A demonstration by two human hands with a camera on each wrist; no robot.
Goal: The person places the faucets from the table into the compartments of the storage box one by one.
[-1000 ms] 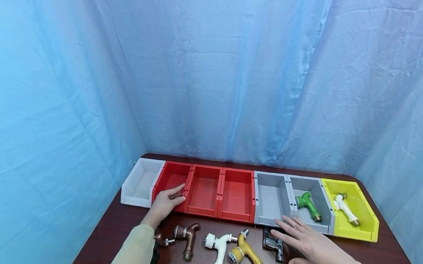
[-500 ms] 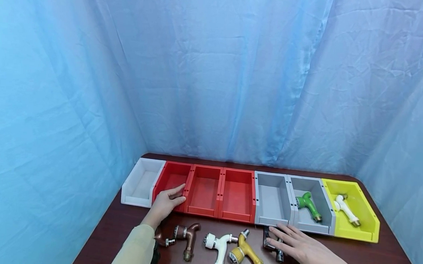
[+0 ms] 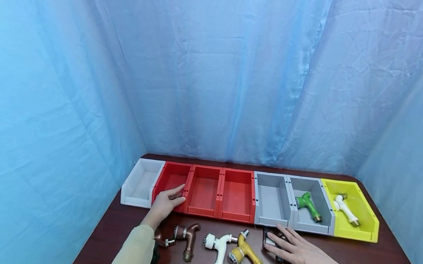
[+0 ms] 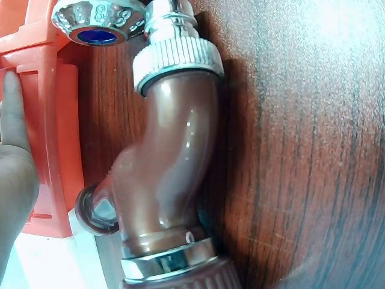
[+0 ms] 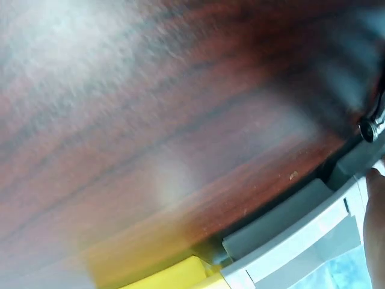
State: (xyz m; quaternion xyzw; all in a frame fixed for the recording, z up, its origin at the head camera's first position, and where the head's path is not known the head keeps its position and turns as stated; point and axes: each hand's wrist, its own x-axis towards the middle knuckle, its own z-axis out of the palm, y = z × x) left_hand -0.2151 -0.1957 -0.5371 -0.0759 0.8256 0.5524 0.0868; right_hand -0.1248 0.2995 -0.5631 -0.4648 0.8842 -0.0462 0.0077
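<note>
Pick-up seems the step: the chrome tap (image 5: pixel 372 125), near-right on the counter (image 3: pixel 361 252), is partly covered by the spread right hand (image 3: pixel 303 253) — pinching seems needed next; the left hand (image 3: pixel 164 204) (relaxed) is rested on a red bin (image 3: pixel 176 170).

Seven bins (image 3: pixel 238 191), side by side along the desk's (image 3: pixel 208 225) far edge, far-left corner to right edge. Rightmost bin: one tap (image 3: pixel 347 211). Bin left of it: second tap (image 3: pixel 310 207). Loose taps (image 3: pixel 221 247) before the bins, on the near side, spread left to right. Curtain (image 3: pixel 216 89) behind far edge.
</note>
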